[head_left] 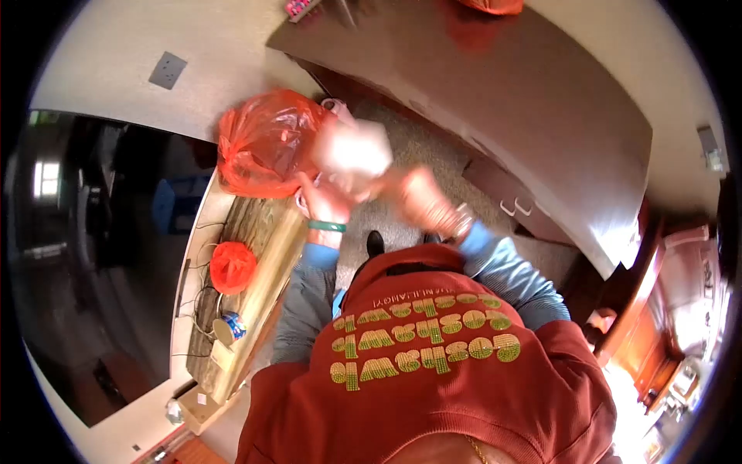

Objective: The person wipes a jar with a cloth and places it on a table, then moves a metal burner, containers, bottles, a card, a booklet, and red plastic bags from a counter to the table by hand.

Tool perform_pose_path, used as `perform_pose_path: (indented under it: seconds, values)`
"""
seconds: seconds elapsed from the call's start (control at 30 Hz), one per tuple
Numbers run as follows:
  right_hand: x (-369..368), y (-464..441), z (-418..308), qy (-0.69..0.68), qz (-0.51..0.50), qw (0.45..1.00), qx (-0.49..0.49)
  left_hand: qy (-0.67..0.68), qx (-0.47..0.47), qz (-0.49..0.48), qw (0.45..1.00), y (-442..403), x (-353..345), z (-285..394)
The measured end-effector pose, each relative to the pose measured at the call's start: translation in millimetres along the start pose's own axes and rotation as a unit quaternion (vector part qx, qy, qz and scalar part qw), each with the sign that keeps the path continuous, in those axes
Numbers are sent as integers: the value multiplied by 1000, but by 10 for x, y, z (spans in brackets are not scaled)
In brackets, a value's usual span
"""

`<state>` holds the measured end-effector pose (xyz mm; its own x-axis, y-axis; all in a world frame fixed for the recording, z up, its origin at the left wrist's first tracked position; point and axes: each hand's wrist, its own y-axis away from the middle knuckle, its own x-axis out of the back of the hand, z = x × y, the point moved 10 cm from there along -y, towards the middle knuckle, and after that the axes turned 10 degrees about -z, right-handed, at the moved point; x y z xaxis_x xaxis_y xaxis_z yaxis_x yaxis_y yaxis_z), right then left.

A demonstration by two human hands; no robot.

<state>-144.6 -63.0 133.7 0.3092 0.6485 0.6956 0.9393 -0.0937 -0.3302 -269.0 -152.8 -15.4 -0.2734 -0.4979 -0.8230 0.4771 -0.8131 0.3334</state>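
My left hand (328, 203), with a green bangle at the wrist, is closed at the edge of a white, blurred thing (354, 151). Motion smears this thing too much to name its kind. Just right of it is my right hand (421, 199), its fingers also blurred, so their hold is unclear. Beside my left hand, a large see-through red plastic bag (270, 143) sits on the end of a wooden cabinet top (267, 240). Part of the bag lies behind the white thing.
Along the cabinet top are a small red bag (233, 267), a blue-and-yellow tin (229, 328) and loose cables. A large black television (100, 255) stands at left. A dark brown table (495, 85) spans the upper right. Below, a shoe (376, 243) shows on the speckled floor.
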Motion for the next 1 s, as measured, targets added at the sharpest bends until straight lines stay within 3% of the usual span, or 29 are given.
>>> perform_pose_path:
  seconds: [0.03, 0.07, 0.1, 0.17, 0.23, 0.3, 0.37, 0.43, 0.47, 0.57, 0.63, 0.7, 0.77, 1.0]
  values:
    - [-322, 34, -40, -88, 8, 996, -23, -167, -21, -64, 984, -53, 130, 60]
    - [-266, -47, -2, -84, 5, 996, -11, -93, -12, -40, 995, 68, -62, 46]
    - [-111, -65, 246, -294, 85, 951, -51, -18, -2, -14, 1000, 229, -274, 6]
    - [-76, -67, 774, -613, 171, 758, -145, 18, -22, -47, 998, 300, -143, 50]
    - [368, -247, 797, -555, 173, 803, -131, -77, -6, 248, 966, 562, 324, 76]
    - [393, -329, 891, -588, 171, 779, -133, -38, 8, 273, 961, 576, 290, -53]
    - [331, -381, 980, -619, 175, 753, -136, -36, 40, 54, 997, 297, -208, -245]
    - [112, -417, 1161, -693, 184, 681, -148, -27, 8, -20, 999, 92, -647, -217]
    - [87, -459, 1189, -703, 185, 671, -147, -23, -7, -35, 999, -36, -755, -155]
    - [145, -615, 1419, -691, 230, 667, -153, 9, -34, -28, 999, -459, -861, 83]
    - [263, -800, 1618, -680, 229, 681, -150, -100, -73, -17, 992, -804, -806, 343]
    - [276, -952, 1892, -649, 198, 693, -242, -78, -81, -23, 993, -1204, -902, 526]
    - [351, -1195, 2159, -634, 194, 705, -254, -109, -131, -36, 985, -1652, -967, 813]
    - [511, -2124, 3039, -542, 188, 749, -331, -125, -111, 26, 986, -2914, -861, 1404]
